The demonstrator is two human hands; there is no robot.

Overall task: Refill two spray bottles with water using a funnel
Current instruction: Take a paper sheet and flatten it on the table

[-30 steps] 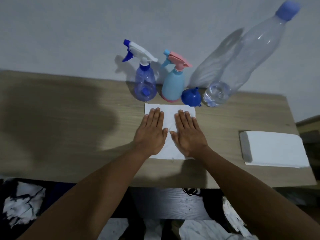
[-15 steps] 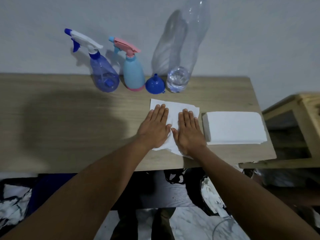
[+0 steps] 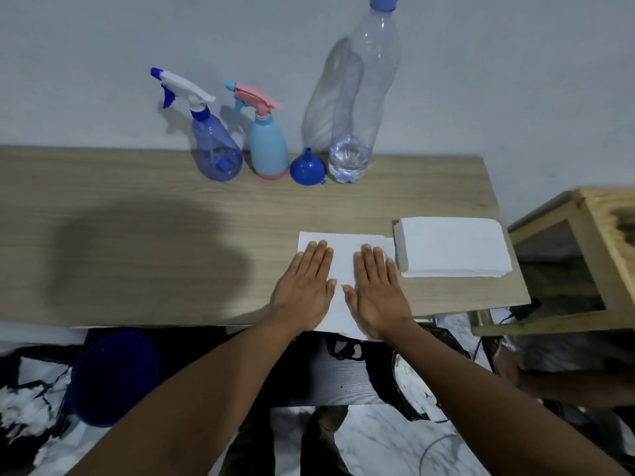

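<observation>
You are pressing your left hand point(image 3: 304, 290) and right hand point(image 3: 376, 293) flat, fingers extended and gripping nothing, on a paper sheet point(image 3: 343, 255). Compared with a second ago, that sheet is now lying nearer the table's point(image 3: 137, 235) front edge, touching the tissue stack point(image 3: 450, 247). The purple spray bottle point(image 3: 214, 149), blue spray bottle point(image 3: 268, 149), funnel point(image 3: 307, 168) and capped water bottle point(image 3: 357, 97) are standing untouched at twelve o'clock; refilling is not yet starting.
</observation>
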